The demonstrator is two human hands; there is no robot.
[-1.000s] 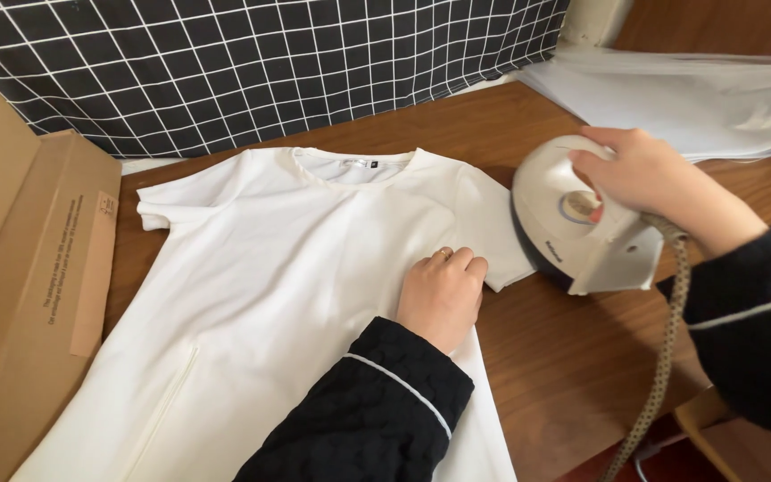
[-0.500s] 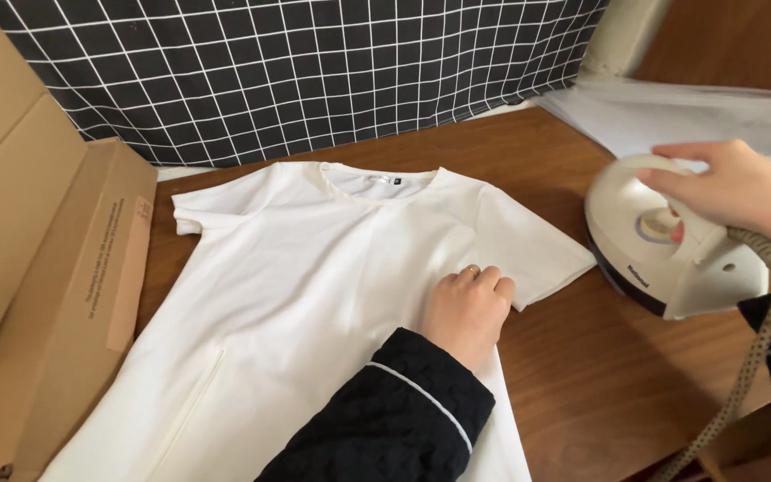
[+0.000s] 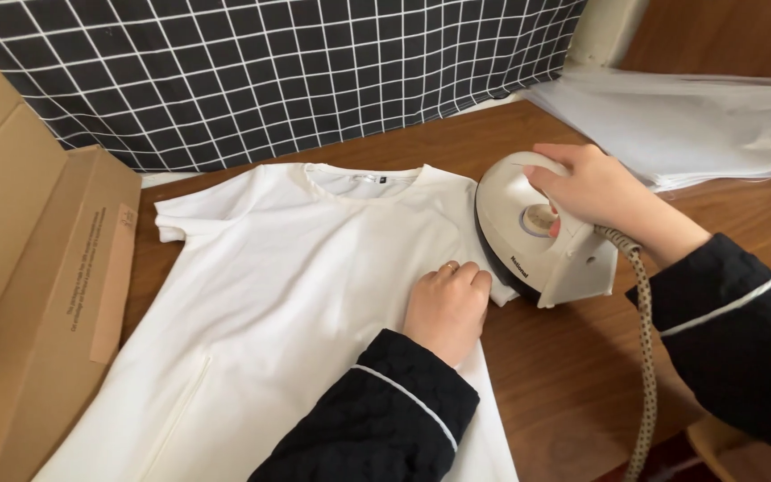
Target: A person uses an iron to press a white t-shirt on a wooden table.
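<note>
Two hands in frame, both in dark sleeves with a pale piping line. White T-shirt [image 3: 287, 295] lies flat, front up, on the wooden counter [image 3: 573, 375], neck toward the black-and-white grid cloth [image 3: 269, 71] at the back. Left hand [image 3: 445, 308] is palm down on the shirt just below its right-side sleeve, fingers together and slightly curled, pressing the fabric flat; it holds nothing. Ring visible on one finger. Right hand [image 3: 595, 192] is wrapped around the handle of a white iron [image 3: 533, 236], fingers closed over the top. Iron sits on the shirt's sleeve at the shirt's right edge, nose pointing toward the collar, dark soleplate edge showing on its near side. Iron is just beside the left hand's fingertips, narrow gap, not touching. Braided cord [image 3: 644, 357] runs from the iron's heel down across the counter toward the bottom edge. Cardboard boxes [image 3: 37, 295] stand along the left side, touching or nearly touching the shirt's hem area; can't tell which. Stack of pale sheets [image 3: 698, 116] lies at far right of the counter, well apart from the shirt.
</note>
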